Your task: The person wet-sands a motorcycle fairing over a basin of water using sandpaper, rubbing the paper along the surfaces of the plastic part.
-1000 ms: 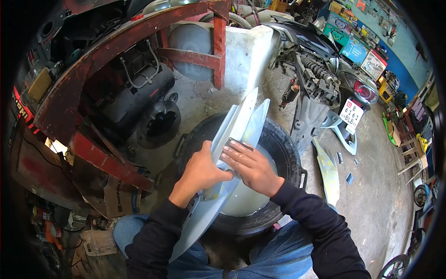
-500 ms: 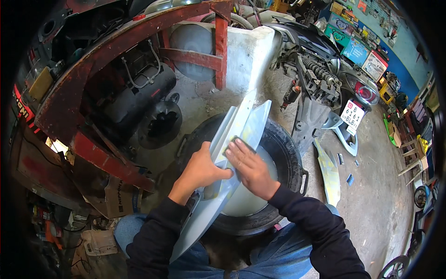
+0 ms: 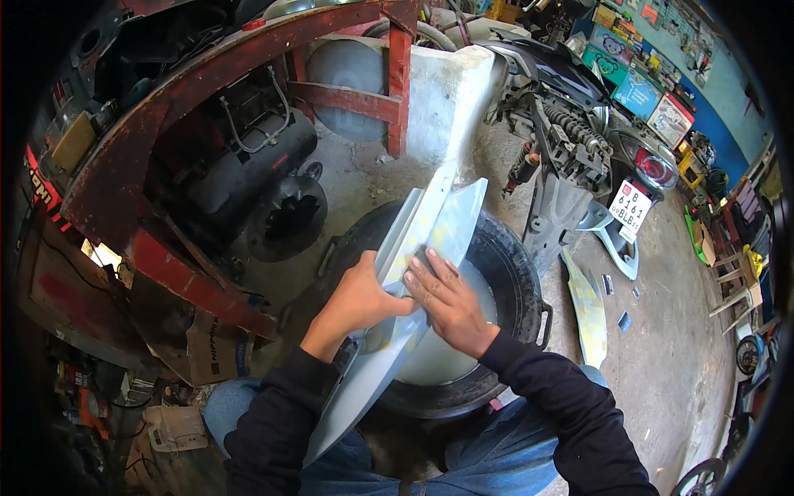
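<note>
A long grey motorcycle body panel (image 3: 351,405) with yellowish patches slants over a black tub (image 3: 528,277). My left hand (image 3: 354,302) grips its left edge, the thumb laid across the face. My right hand (image 3: 451,306) presses a small dark piece of sandpaper (image 3: 420,255) to the panel, fingers together on top. Most of the sandpaper is hidden beneath those fingers. Cloudy whitish water (image 3: 442,355) shows in the tub below.
Another yellow-patched panel (image 3: 585,306) lies on the floor to the right, beside small blue scraps (image 3: 624,322). A partly stripped motorcycle (image 3: 571,140) stands beyond it. Left of the tub are a red frame (image 3: 190,277) and a black tank (image 3: 248,165).
My right hand has shifted slightly along the panel, and less of the sandpaper shows at its right side. My left hand keeps its grip on the panel.
</note>
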Demonstrator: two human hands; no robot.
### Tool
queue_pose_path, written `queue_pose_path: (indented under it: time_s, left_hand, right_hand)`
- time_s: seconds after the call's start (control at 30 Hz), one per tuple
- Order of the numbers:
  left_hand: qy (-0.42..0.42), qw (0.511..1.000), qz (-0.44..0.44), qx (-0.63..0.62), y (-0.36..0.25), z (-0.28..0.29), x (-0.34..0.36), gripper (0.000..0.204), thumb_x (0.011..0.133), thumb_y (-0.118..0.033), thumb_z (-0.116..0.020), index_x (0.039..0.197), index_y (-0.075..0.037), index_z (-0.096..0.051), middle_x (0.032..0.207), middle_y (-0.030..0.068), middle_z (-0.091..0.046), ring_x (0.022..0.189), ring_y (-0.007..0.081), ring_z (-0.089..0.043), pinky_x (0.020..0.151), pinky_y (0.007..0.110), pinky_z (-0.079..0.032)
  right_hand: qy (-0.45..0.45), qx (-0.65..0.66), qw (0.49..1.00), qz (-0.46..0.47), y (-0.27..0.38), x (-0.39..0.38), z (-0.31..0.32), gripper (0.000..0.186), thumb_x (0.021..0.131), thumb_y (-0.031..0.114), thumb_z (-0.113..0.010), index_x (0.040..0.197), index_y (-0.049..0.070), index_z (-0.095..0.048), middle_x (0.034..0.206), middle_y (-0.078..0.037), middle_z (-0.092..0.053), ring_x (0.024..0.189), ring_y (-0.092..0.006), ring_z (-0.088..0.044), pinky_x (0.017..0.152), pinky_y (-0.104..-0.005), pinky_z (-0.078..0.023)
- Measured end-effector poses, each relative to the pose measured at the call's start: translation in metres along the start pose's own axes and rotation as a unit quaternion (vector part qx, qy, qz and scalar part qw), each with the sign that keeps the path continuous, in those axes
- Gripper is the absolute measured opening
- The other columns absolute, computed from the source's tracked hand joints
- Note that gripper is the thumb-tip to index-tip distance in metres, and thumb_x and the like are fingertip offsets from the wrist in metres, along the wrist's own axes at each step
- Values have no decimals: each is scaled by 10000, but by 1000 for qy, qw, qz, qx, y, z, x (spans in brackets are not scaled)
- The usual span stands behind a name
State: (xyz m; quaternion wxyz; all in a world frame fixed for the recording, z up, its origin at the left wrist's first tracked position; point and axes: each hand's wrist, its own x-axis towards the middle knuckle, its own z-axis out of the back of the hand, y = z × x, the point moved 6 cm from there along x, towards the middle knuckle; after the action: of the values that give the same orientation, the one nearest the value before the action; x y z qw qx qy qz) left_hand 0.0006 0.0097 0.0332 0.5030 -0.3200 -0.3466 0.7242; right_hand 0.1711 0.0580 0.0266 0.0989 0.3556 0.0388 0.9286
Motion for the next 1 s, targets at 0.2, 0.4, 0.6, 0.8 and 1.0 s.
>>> queue_pose_path:
  time_s: [0.2, 0.4, 0.6, 0.8, 1.0]
  left_hand:
    - [4, 1000, -3, 6, 4, 2, 0, 934, 632, -355, -909, 1305, 156, -512, 1186, 332, -702, 1111, 388, -730, 948, 403, -571]
    - [17, 1000, 1, 4, 2, 2, 0, 962, 627, -373, -915, 1310, 168, -507, 1198, 331, -696, 1117, 386, -725, 955, 395, -564]
    - [42, 999, 5, 1, 4, 3, 1, 1005, 609, -360, -930, 1351, 164, -501, 1225, 310, -689, 1144, 354, -709, 988, 381, -547]
    - [41, 999, -20, 15, 6, 3, 5, 1019, 594, -382, -936, 1320, 184, -498, 1205, 326, -691, 1127, 373, -718, 976, 386, -556]
    - [67, 997, 22, 21, 2, 3, 5, 1023, 601, -340, -932, 1375, 162, -489, 1283, 298, -659, 1180, 335, -676, 1023, 378, -523]
  right_hand:
    - [-2, -4, 1000, 19, 4, 0, -4, 593, 861, 14, -683, 1450, 56, -624, 1582, -133, -539, 1508, -404, -441, 1202, -527, -398]
    - [-5, -13, 1000, 15, 0, 4, -3, 572, 878, 33, -668, 1447, 68, -627, 1599, -121, -521, 1513, -402, -432, 1189, -540, -410]
    - [15, -6, 1000, 6, 5, -7, -4, 573, 879, 36, -673, 1449, 82, -628, 1611, -92, -512, 1518, -399, -422, 1185, -547, -415]
    - [18, -19, 1000, 9, 0, 2, -1, 542, 897, 47, -653, 1438, 72, -634, 1609, -90, -510, 1520, -405, -414, 1195, -543, -411]
    - [27, -10, 999, 14, -1, 3, -2, 568, 906, 82, -667, 1472, 95, -618, 1645, -83, -473, 1532, -414, -395, 1197, -552, -402]
